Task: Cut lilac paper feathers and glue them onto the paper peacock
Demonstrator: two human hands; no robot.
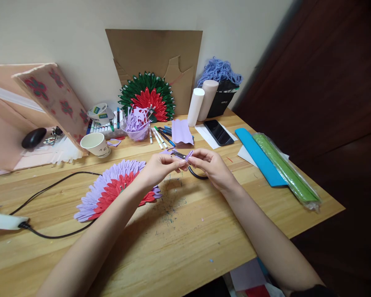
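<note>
My left hand (160, 167) and my right hand (212, 166) meet above the middle of the wooden table. Between their pinched fingertips is a small strip of purple paper (189, 155), which both hands appear to grip. Just behind the fingers lie scissors (179, 155) with dark handles, partly covered by my hands. Under my left forearm a fan-shaped paper piece (111, 192) rests on the table, with purple petals outside and red ones inside. Beyond my hands is a sheet of purple crepe paper (182, 132).
Markers (159, 138) and a plastic bowl of purple scraps (137, 126) stand behind. A paper cup (95, 145), a phone (219, 133) and a green wrapped roll (286, 171) are around. A black cable (57, 237) runs from a white-handled tool (6, 220). A green-red fan leans on cardboard (151, 49).
</note>
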